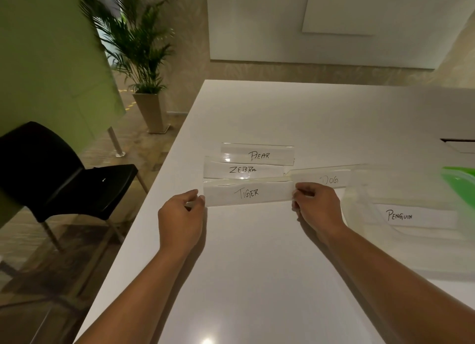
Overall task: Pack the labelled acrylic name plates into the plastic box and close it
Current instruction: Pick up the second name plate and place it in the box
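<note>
Several clear acrylic name plates lie on the white table. The TIGER plate is nearest me; my left hand pinches its left end and my right hand pinches its right end. Behind it lie the ZEBRA plate and the BEAR plate. The DOG plate sits to the right, partly behind my right hand. A clear plastic box stands at the right with the PENGUIN plate inside. Its green lid lies at the far right edge of view.
The table's left edge runs diagonally close to my left hand. A black chair stands beside the table on the left. A potted palm and a green panel are farther back. A dark slot is set into the table at the right.
</note>
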Action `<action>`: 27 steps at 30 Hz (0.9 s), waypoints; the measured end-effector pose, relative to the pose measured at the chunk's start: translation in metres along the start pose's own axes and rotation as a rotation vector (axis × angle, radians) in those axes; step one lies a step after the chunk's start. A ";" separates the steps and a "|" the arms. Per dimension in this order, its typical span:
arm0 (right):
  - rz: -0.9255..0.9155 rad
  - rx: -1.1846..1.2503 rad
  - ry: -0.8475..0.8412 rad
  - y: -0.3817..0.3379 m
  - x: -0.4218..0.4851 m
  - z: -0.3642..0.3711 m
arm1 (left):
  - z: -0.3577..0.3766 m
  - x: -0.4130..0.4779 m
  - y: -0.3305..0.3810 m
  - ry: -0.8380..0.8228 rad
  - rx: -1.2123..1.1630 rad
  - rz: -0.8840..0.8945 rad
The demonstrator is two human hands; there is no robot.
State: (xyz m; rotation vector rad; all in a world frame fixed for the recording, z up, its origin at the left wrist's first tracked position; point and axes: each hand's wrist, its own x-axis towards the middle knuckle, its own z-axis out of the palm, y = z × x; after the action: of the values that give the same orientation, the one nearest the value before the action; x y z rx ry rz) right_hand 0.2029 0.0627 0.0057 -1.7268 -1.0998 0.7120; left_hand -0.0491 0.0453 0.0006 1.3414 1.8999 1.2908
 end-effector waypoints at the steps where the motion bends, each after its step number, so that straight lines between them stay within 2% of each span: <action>1: 0.004 -0.002 0.003 0.000 0.000 0.000 | 0.000 0.001 0.000 -0.010 0.003 -0.002; 13: -0.103 -0.109 0.017 0.004 -0.004 0.000 | 0.004 -0.002 -0.001 0.019 0.042 0.019; 27: -0.086 -0.026 0.043 0.003 -0.023 -0.011 | -0.015 -0.016 -0.003 -0.023 -0.054 0.003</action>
State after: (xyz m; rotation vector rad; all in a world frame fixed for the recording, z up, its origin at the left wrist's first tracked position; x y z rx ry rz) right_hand 0.2034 0.0371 0.0067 -1.6981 -1.1506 0.6078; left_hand -0.0565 0.0245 0.0024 1.3268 1.8351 1.3137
